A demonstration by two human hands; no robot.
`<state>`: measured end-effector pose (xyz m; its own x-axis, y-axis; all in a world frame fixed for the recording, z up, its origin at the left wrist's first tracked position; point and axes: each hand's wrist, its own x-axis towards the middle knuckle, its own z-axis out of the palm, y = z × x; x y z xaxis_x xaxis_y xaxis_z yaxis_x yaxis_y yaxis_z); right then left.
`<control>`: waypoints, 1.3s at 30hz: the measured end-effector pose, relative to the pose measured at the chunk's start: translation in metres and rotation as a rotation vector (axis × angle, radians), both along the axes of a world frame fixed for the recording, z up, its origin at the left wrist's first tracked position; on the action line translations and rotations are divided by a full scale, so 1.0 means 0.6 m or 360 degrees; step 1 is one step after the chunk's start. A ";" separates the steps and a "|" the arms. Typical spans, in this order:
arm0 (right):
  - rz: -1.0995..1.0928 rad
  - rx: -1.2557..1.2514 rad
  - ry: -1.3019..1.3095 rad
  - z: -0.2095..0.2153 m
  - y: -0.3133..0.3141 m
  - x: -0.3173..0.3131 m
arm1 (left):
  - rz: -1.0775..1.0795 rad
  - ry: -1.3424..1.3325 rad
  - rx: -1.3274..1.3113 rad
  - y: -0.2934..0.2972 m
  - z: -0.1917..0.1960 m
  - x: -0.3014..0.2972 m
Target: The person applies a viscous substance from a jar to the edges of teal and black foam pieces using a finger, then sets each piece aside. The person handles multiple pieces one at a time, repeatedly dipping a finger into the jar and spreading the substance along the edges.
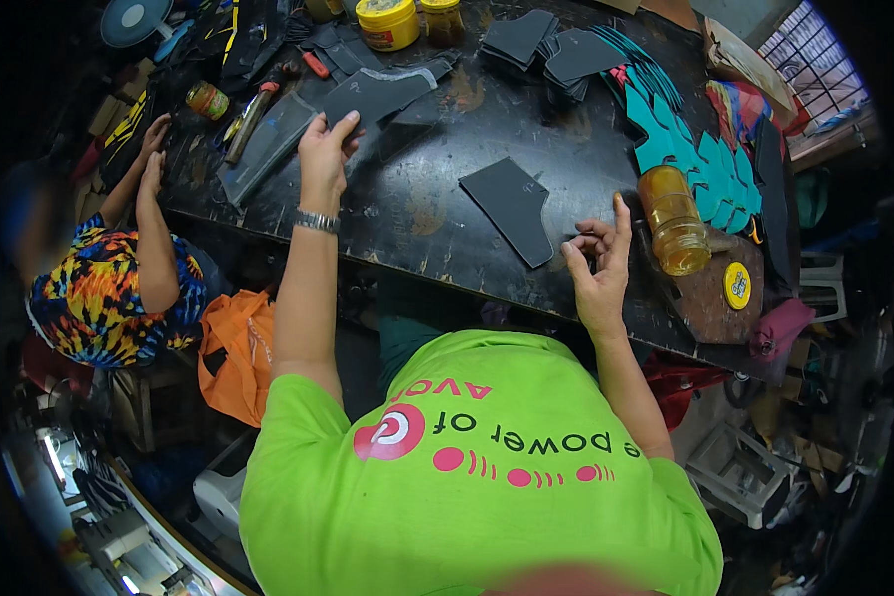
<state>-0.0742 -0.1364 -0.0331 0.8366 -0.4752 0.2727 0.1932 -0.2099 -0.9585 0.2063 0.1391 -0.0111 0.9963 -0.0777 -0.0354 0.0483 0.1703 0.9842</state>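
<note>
My left hand [323, 149] reaches across the black worktable [417, 214] and pinches the near edge of a dark cut sheet piece [379, 92]. My right hand [598, 263] hovers at the table's near edge with the fingers loosely curled and the index finger raised; nothing is in it. A second dark cut piece [512, 207] lies flat on the table just left of that hand. An amber plastic jar [673, 221] stands right beside my right hand.
Teal cut pieces [687, 139] fan out at the right and stacks of dark pieces [551, 45] lie at the back. A yellow tin [387, 22] and a hammer [249, 121] are far left. Another person in a colourful shirt [109, 298] sits left, hands on the table.
</note>
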 end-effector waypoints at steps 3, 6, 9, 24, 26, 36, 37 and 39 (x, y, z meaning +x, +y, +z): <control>-0.0004 0.0007 0.0001 -0.008 -0.001 -0.001 | 0.0029 -0.0032 -0.0019 -0.010 -0.011 0.035; 0.0010 -0.0014 0.0021 -0.008 -0.002 -0.003 | 0.0094 -0.0061 0.0003 -0.026 -0.024 0.055; 0.0017 -0.0030 0.0024 -0.007 -0.001 -0.004 | 0.0227 -0.0082 0.0041 -0.040 -0.035 0.061; 0.0031 -0.0002 0.0002 -0.005 -0.001 -0.004 | 0.0469 -0.0378 0.0693 -0.060 -0.055 0.080; 0.0035 -0.0006 0.0006 -0.004 -0.002 -0.004 | 0.0567 -0.0513 0.1222 -0.059 -0.053 0.075; 0.0041 0.0075 0.0044 0.001 0.000 -0.005 | 0.0653 -0.0923 0.1659 -0.078 0.001 0.007; 0.0056 0.0106 0.0046 0.001 0.000 -0.005 | 0.0523 -0.1019 0.1608 -0.084 0.005 -0.010; 0.0043 0.0081 0.0064 0.001 0.001 -0.004 | 0.0292 -0.1236 0.1481 -0.103 0.006 -0.054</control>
